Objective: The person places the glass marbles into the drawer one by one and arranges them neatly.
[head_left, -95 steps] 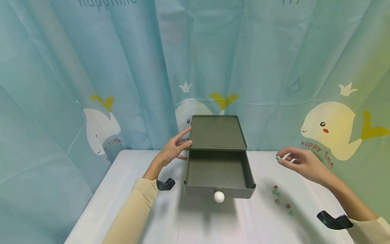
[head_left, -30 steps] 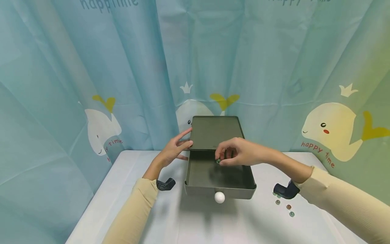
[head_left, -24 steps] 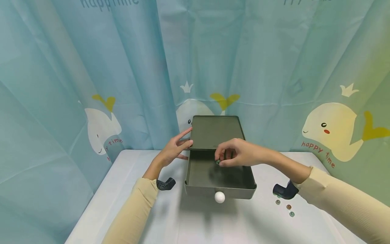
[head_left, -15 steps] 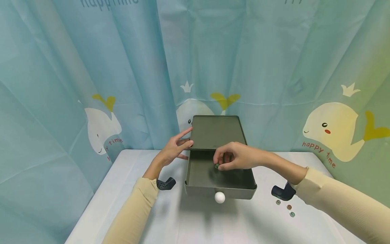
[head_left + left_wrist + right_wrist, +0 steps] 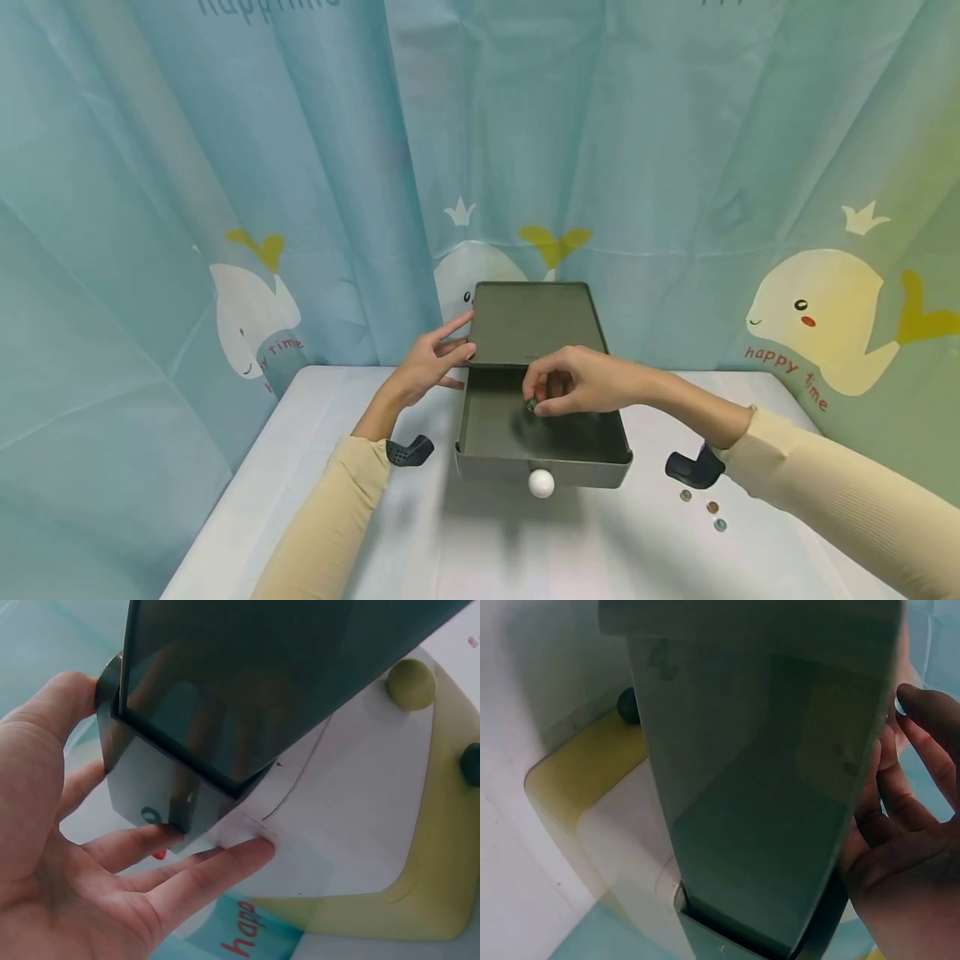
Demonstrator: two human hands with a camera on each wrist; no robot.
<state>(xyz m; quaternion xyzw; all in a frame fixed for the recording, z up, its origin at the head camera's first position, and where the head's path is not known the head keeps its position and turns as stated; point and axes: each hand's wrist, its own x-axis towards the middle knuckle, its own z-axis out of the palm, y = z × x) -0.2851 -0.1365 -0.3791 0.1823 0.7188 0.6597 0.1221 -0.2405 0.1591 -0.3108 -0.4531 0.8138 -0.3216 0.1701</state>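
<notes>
Perhaps a tiny bead (image 5: pixel 531 406), fingertip-pinched by the right hand (image 5: pixel 572 382), slips, bouncing over the drawer's front edge (image 5: pixel 491 468); the spread left hand (image 5: pixel 426 365) touches the box (image 5: pixel 534 323).

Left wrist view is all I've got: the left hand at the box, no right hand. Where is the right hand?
Observer: In the head view, the right hand is at the open drawer, its arm coming across from the right.

Operator: Is it holding anything?

Observer: Yes, it pinches a small green piece; I can't tell whether that touches the drawer floor.

Operator: How many loose pieces can you see on the table?

Observer: Three small pieces show on the white table, to the right of the drawer; the right arm could be hiding others.
</notes>
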